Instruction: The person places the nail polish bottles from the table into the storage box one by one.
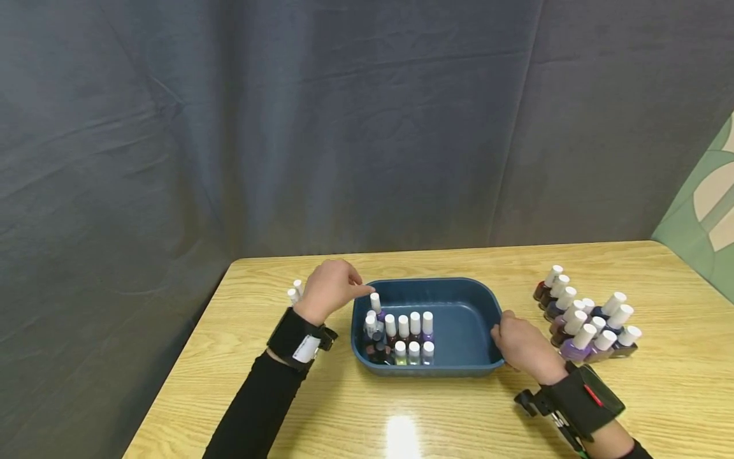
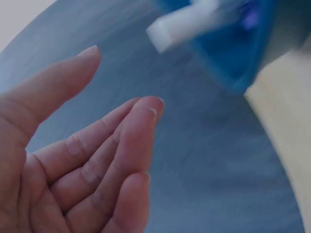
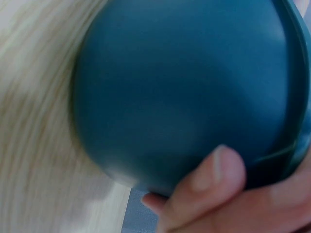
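Note:
A dark blue tray [image 1: 464, 319] sits on the table, and its left half holds several nail polish bottles [image 1: 415, 324] with white caps. My left hand [image 1: 332, 288] is over the tray's left rim, thumb and fingers apart and nothing between them. Just beyond its fingertips, the white cap of a purple nail polish bottle [image 1: 375, 302] sticks up at the tray's back left; in the left wrist view that cap stands clear of the fingers. My right hand [image 1: 527, 345] grips the tray's right end, with its fingers [image 3: 214, 177] at the wall and rim.
A cluster of nail polish bottles [image 1: 579, 335], dark, red and purple, stands on the table [image 1: 258, 389] to the right of the tray. More white-capped bottles [image 1: 294, 295] show partly behind my left hand. A grey curtain [image 1: 367, 127] hangs behind the table.

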The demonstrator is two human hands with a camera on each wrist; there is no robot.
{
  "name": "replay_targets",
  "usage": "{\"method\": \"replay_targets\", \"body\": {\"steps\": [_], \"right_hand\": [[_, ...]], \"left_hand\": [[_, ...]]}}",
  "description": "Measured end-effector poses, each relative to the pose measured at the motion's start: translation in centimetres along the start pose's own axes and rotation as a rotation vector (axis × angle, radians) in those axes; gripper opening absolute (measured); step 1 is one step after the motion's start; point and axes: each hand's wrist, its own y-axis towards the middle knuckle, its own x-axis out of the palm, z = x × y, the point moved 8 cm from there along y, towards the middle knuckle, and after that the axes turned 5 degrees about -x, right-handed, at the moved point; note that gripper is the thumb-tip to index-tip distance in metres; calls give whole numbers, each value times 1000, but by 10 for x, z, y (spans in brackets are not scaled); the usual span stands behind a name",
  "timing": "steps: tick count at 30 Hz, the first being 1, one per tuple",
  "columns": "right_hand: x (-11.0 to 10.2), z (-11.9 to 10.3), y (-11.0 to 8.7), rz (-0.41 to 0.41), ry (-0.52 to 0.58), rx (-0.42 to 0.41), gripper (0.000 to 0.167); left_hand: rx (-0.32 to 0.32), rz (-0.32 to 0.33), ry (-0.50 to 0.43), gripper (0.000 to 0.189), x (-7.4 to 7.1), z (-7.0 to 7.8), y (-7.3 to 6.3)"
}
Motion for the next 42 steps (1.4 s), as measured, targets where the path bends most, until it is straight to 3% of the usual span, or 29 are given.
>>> {"method": "replay_targets", "body": {"steps": [5,8,12,15,18,23,31,38,42], "right_hand": [[0,1,1,-11,7,5,28],[0,1,1,-11,3,1,28],[0,0,0,-6,8,-3,26],[1,-1,0,0,25,-9,24],[3,-1,0,-3,34,-2,24],[2,1,-1,-6,9,16,26],[-2,0,-1,6,-14,2,26],[-1,-1,-1,-1,-1,-4,26],[-1,-1,-1,-7,-8,2,26]], "left_hand": [[-81,134,-115,27,-40,-28,-9],[-142,207,-180,27,-54,-53,-17],[-229,312,-231,29,-61,-90,-28],[-297,394,-252,29,-59,-116,-38],[-345,431,-258,29,-53,-133,-44],[-362,383,-241,29,-39,-144,-37],[-383,120,-212,43,-6,-146,-22],[-372,92,-201,34,1,-147,-21],[-348,76,-193,40,4,-145,-20]]}}
